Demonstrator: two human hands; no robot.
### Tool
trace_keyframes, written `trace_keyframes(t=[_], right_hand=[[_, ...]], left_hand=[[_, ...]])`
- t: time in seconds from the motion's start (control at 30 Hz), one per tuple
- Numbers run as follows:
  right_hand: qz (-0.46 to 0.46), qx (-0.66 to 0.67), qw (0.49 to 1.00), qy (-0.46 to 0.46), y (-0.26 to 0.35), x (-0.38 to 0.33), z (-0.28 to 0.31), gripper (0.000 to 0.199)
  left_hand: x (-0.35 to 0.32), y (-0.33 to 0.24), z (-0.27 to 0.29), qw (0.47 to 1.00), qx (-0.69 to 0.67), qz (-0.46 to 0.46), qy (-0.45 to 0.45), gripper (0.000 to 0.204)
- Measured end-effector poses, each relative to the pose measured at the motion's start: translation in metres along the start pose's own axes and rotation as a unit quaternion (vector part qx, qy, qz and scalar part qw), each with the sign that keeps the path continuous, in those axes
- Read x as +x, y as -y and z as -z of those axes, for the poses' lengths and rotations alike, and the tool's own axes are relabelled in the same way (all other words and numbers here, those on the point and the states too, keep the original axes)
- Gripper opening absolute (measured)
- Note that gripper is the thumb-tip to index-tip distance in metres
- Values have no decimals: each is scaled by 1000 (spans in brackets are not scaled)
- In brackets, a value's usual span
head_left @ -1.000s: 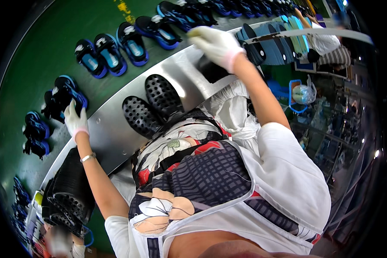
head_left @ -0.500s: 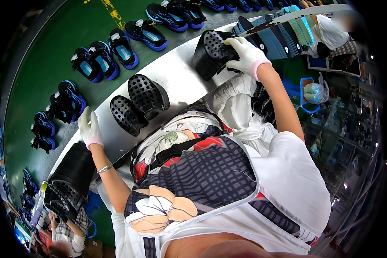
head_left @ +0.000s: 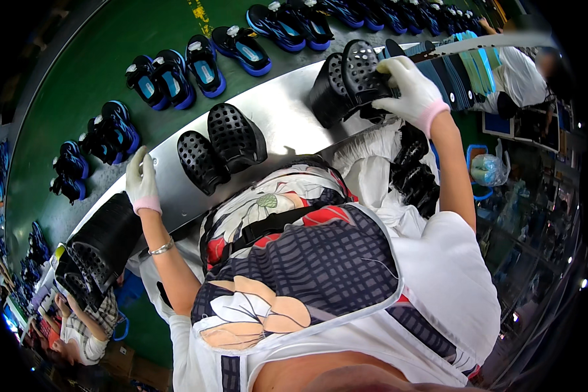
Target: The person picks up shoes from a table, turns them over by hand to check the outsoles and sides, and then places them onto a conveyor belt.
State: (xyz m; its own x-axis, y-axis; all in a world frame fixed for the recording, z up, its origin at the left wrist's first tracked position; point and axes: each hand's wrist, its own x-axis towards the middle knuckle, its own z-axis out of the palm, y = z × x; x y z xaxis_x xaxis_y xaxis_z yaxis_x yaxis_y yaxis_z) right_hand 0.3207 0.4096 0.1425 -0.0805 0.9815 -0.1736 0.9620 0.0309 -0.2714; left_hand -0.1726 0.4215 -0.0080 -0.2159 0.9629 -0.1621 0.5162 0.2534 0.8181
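- R hand (head_left: 408, 91), white glove w/ pink cuff: fingers clenched round a pair of black perforated clogs (head_left: 346, 81), soles outward, held at the far-right end of the worktop (head_left: 287, 111); whether the pair is lifted clear or resting on it can't be told from this angle.
- L hand (head_left: 142, 181), same glove: fingers released, spread flat on the worktop's near-left edge; grasps nothing.
- Second clog pair (head_left: 222, 147): black, lying sole-up on the steel worktop between the hands, just ahead of the person's torso.
- Stack of black clogs (head_left: 101, 251): low left, below the L hand, apart from it.
- Green conveyor belt (head_left: 78, 78) beyond the worktop: carries blue-and-black shoes (head_left: 206, 65) in pairs, spaced in a row.
- Step, judged: carrying a fresh pair in w/ the R hand.
- Next move calls for: a firm two-shoe grip kept together, and free steel beside the lying pair to set them down.
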Motion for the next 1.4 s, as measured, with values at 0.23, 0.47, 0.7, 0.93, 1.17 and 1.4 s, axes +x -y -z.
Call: trace_keyframes(t=[0.23, 0.47, 0.7, 0.93, 1.17, 1.4], right_hand=[[226, 182, 957, -22, 107, 44, -25, 53], [344, 301, 887, 67, 217, 86, -68, 48], [265, 196, 921, 207, 280, 110, -105, 55], [237, 63, 950, 192, 316, 144, -127, 49], [136, -56, 969, 199, 297, 210, -162, 50], [154, -94, 936, 303, 319, 274, -162, 54]], left_hand=[[-2, -103, -9, 946, -291, -3, 139, 49], [-10, -120, -12, 767, -594, 144, 197, 57], [6, -80, 5, 784, -607, 126, 22, 41], [56, -45, 10, 874, -473, 97, -52, 48], [121, 36, -13, 985, 30, -169, -24, 34], [172, 69, -51, 979, 170, -71, 90, 24]])
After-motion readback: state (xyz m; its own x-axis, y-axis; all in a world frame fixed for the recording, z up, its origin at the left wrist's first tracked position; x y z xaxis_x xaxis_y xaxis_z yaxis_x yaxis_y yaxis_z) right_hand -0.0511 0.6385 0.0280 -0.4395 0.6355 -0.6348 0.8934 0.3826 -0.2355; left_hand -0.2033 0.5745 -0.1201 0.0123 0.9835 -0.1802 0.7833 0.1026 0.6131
